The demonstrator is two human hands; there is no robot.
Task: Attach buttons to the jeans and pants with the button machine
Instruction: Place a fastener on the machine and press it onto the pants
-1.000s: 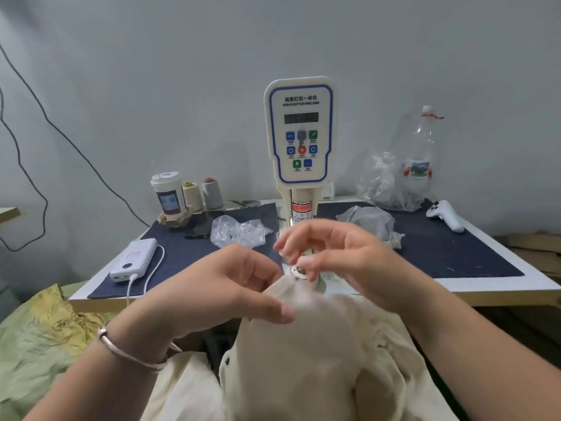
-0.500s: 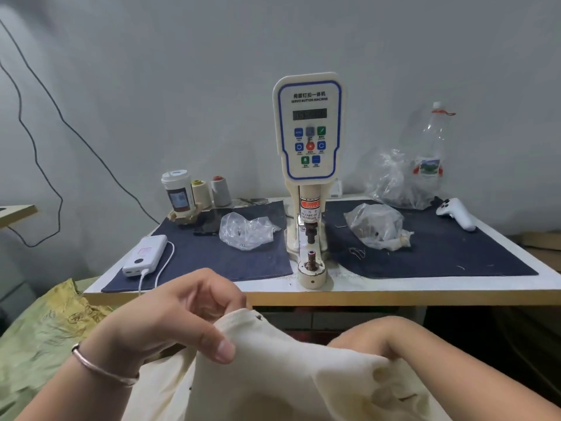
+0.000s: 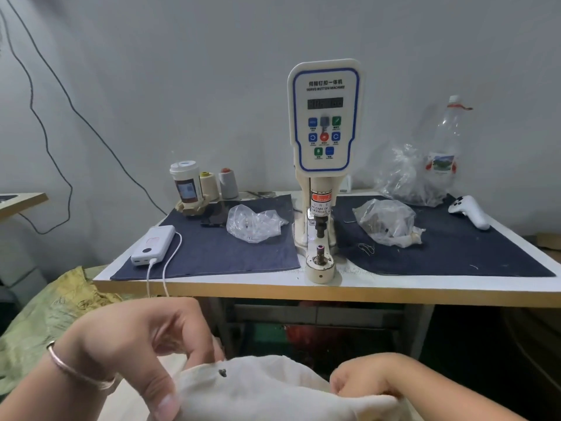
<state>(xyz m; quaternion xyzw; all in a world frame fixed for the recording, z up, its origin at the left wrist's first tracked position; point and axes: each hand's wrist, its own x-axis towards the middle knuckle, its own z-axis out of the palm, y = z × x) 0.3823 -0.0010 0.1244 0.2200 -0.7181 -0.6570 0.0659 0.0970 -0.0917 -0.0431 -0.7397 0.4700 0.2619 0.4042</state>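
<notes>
Head view, plastic bag (image 3: 386, 225) holding buttons

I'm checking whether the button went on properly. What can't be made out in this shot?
Head view only:
- Dark spot on the cream pants: too small to tell whether it is a button.
- Right hand: its fingers curl into the cloth, hidden.
- Pants: cut off by the bottom edge.
- Machine display: digits blurred.
- Bag contents: blurred by plastic.
</notes>
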